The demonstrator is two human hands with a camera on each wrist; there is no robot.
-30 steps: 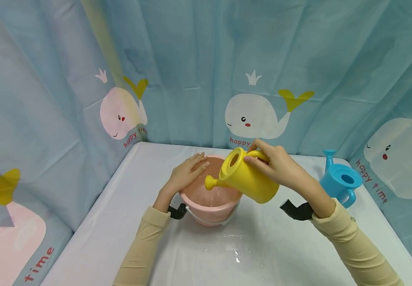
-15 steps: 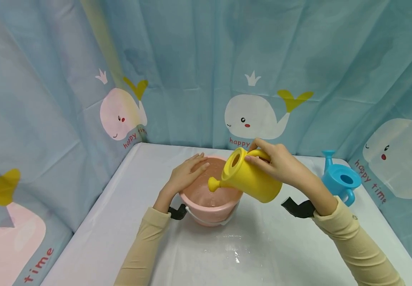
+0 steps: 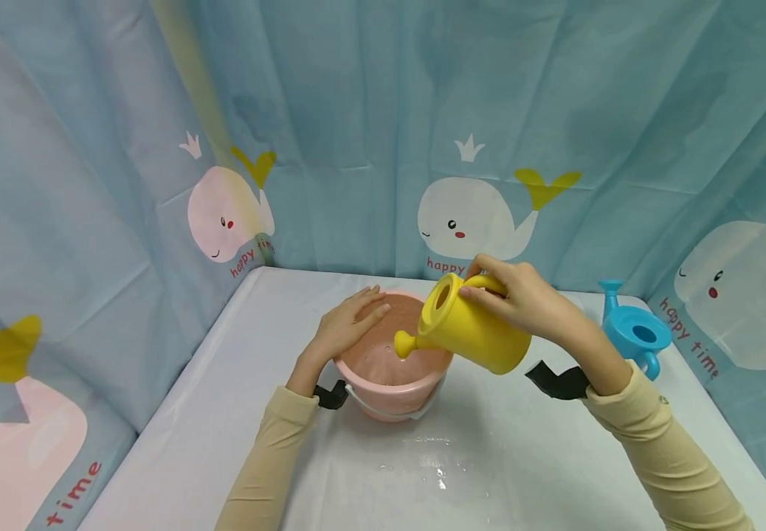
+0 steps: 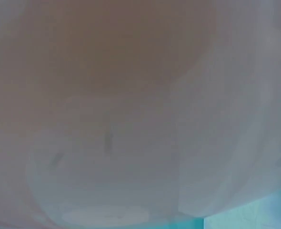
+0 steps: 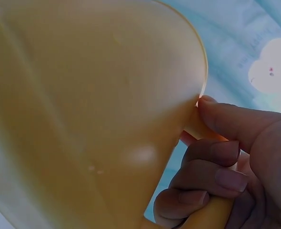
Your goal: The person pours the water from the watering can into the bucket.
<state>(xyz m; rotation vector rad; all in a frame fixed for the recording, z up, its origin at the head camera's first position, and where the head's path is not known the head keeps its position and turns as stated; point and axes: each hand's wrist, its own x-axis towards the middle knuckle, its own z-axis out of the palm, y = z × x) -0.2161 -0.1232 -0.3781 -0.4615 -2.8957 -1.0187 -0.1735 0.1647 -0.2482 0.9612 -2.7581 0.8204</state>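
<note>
A pink bucket [image 3: 396, 400] with a white handle stands on the white-covered table. My left hand [image 3: 345, 324] lies over its left rim, fingers stretched out. In my right hand [image 3: 532, 299] is a yellow watering can [image 3: 479, 335], tipped left with its spout [image 3: 406, 344] over the bucket's opening. Water shows rippling inside the bucket. The right wrist view has my fingers [image 5: 197, 179] curled round the can's handle [image 5: 211, 213], thumb at the can's edge. Only a blurred pale surface fills most of the left wrist view.
A blue watering can [image 3: 637, 332] stands at the table's right, beyond my right forearm. Wet patches [image 3: 441, 472] glisten on the table [image 3: 529, 464] in front of the bucket. A blue curtain [image 3: 356, 147] printed with whales surrounds the table's back and sides.
My right hand has shifted the yellow watering can a little to the right, its spout still over the bucket. My left hand stays on the rim.
</note>
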